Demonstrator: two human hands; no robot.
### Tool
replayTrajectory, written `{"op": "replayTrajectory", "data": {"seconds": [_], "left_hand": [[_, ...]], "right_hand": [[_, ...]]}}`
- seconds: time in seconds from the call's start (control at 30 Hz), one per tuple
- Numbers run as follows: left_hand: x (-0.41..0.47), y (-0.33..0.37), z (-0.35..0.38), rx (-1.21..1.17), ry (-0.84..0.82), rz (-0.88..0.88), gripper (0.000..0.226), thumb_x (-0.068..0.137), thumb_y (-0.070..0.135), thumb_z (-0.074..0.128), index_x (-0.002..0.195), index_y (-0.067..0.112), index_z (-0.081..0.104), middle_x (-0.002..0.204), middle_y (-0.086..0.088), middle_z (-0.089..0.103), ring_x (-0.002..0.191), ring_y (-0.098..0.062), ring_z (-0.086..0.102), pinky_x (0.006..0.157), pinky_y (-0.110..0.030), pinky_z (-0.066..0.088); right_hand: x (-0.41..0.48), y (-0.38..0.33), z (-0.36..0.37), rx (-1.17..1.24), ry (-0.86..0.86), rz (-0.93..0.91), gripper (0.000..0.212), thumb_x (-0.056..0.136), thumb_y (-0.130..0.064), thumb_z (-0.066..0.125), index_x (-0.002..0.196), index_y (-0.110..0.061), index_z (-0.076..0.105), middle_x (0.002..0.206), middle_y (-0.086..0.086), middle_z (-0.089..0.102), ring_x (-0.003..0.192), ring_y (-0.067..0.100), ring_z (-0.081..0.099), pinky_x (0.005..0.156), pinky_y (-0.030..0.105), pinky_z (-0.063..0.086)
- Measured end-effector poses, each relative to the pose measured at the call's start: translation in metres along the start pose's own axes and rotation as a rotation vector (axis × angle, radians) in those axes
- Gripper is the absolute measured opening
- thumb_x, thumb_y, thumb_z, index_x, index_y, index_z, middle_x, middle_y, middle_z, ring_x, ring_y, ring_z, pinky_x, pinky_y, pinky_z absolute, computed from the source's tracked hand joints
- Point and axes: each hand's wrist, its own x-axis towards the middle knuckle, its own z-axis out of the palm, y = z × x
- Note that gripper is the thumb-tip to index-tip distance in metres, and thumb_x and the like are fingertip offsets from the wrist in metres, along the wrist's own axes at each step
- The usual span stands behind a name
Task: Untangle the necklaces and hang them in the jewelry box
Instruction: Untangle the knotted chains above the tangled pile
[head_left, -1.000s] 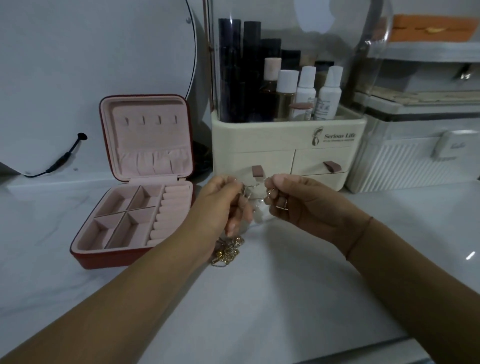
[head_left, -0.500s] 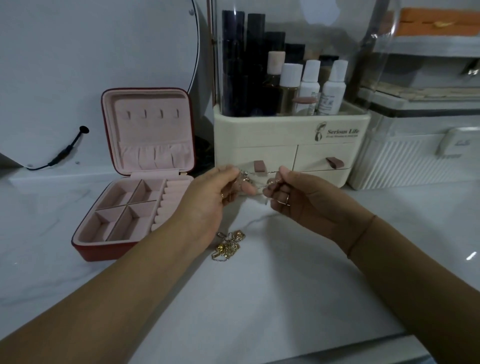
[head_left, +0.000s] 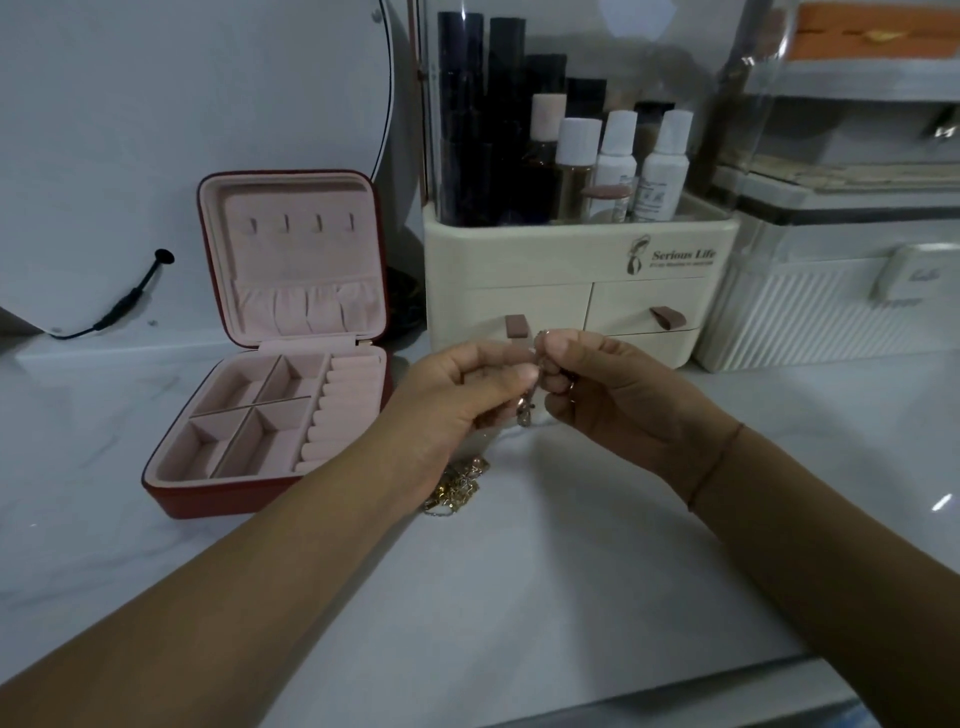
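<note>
— Where are the necklaces right now?
— One thin chain (head_left: 525, 413) is up between my hands, its end dangling just under my fingertips. The rest, a gold tangle (head_left: 457, 486), lies on the counter (head_left: 519, 597) below my left wrist, partly hidden by it.
— And your grip?
— My left hand (head_left: 457, 395) pinches the chain between thumb and forefinger. My right hand (head_left: 618, 400) pinches it too, fingers curled in, and the two pinches almost touch.
— Which step is this?
— Untangling, I'd say: working one strand loose. Nothing hangs in the jewelry box (head_left: 208, 501) yet. It sits open to my left, the four hooks (head_left: 301, 223) in its lid bare.
— What next?
— Probably small, patient pulls apart, since links this fine could knot tighter. Then a reach left to a hook, away from the cream organizer (head_left: 545, 260) just behind my hands.
</note>
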Motion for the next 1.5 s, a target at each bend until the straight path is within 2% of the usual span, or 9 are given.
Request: {"op": "replayTrajectory", "data": {"seconds": [0.17, 0.33, 0.63, 0.87, 1.0, 1.13, 1.23, 1.37, 1.5], "left_hand": [[-0.004, 0.0, 0.005, 0.178, 0.052, 0.069, 0.007, 0.079, 0.011, 0.071, 0.085, 0.016, 0.071, 0.05, 0.017, 0.06, 0.047, 0.007, 0.053, 0.052, -0.006, 0.04], [-0.001, -0.002, 0.002, 0.169, 0.078, 0.086, 0.011, 0.086, 0.019, 0.064, 0.091, 0.015, 0.073, 0.048, 0.01, 0.049, 0.048, -0.001, 0.042, 0.051, -0.008, 0.038], [0.001, -0.003, -0.002, 0.144, 0.083, 0.041, 0.002, 0.081, 0.017, 0.07, 0.08, 0.016, 0.072, 0.055, 0.008, 0.056, 0.054, -0.005, 0.046, 0.056, -0.014, 0.043], [-0.001, -0.003, 0.004, 0.111, 0.024, 0.01, 0.009, 0.088, 0.007, 0.062, 0.082, 0.003, 0.068, 0.052, 0.003, 0.058, 0.046, -0.003, 0.052, 0.052, -0.012, 0.046], [-0.001, -0.002, 0.003, 0.18, 0.052, 0.024, 0.019, 0.089, 0.011, 0.06, 0.071, 0.008, 0.065, 0.052, 0.002, 0.056, 0.047, -0.004, 0.049, 0.051, -0.013, 0.044], [0.004, -0.002, 0.003, 0.015, 0.089, -0.03, 0.026, 0.092, 0.012, 0.052, 0.069, 0.009, 0.063, 0.059, -0.002, 0.055, 0.053, -0.01, 0.049, 0.052, -0.019, 0.047], [0.01, -0.003, 0.002, -0.072, 0.11, -0.078, 0.047, 0.093, 0.014, 0.047, 0.05, 0.018, 0.065, 0.057, 0.0, 0.058, 0.053, -0.011, 0.051, 0.05, -0.021, 0.047], [0.009, -0.001, -0.002, -0.21, 0.038, -0.099, 0.03, 0.098, 0.021, 0.047, 0.07, 0.015, 0.058, 0.062, 0.003, 0.056, 0.053, -0.008, 0.049, 0.05, -0.019, 0.047], [0.009, -0.003, -0.006, -0.148, -0.015, -0.073, 0.025, 0.098, 0.027, 0.047, 0.075, 0.017, 0.05, 0.056, 0.007, 0.042, 0.048, -0.007, 0.035, 0.054, -0.022, 0.035]], "right_hand": [[0.001, 0.001, 0.002, -0.074, -0.012, -0.025, 0.024, 0.081, -0.023, 0.067, 0.057, -0.019, 0.063, 0.061, -0.002, 0.042, 0.055, 0.005, 0.039, 0.054, 0.015, 0.038], [0.001, 0.002, 0.001, -0.048, 0.008, -0.023, 0.022, 0.063, -0.029, 0.077, 0.06, -0.015, 0.06, 0.061, -0.003, 0.046, 0.054, 0.005, 0.04, 0.051, 0.015, 0.038], [0.001, 0.003, 0.001, -0.086, 0.032, -0.017, 0.023, 0.074, -0.025, 0.069, 0.07, -0.01, 0.051, 0.067, 0.0, 0.046, 0.056, 0.005, 0.041, 0.053, 0.014, 0.039], [0.001, 0.003, 0.001, -0.103, 0.059, -0.002, 0.021, 0.074, -0.025, 0.065, 0.076, -0.007, 0.054, 0.062, -0.003, 0.05, 0.054, 0.004, 0.044, 0.053, 0.014, 0.041], [0.001, 0.003, 0.001, -0.095, 0.055, 0.007, 0.017, 0.075, -0.023, 0.064, 0.075, -0.009, 0.055, 0.065, -0.002, 0.051, 0.056, 0.006, 0.045, 0.054, 0.015, 0.041], [0.003, 0.004, -0.001, -0.058, 0.037, 0.059, 0.017, 0.082, -0.026, 0.063, 0.076, -0.013, 0.053, 0.071, -0.001, 0.054, 0.062, 0.008, 0.049, 0.06, 0.019, 0.042], [0.003, 0.004, -0.002, 0.016, 0.027, 0.098, 0.017, 0.084, -0.028, 0.058, 0.075, -0.015, 0.052, 0.075, 0.0, 0.056, 0.066, 0.01, 0.052, 0.064, 0.022, 0.042], [0.004, 0.004, -0.001, 0.111, 0.045, 0.079, 0.018, 0.082, -0.025, 0.056, 0.068, -0.016, 0.061, 0.077, 0.001, 0.059, 0.068, 0.011, 0.056, 0.062, 0.021, 0.046], [0.007, 0.004, -0.003, 0.134, 0.12, 0.021, 0.012, 0.081, -0.025, 0.056, 0.075, -0.014, 0.054, 0.073, -0.001, 0.061, 0.065, 0.008, 0.058, 0.058, 0.017, 0.049]]}}
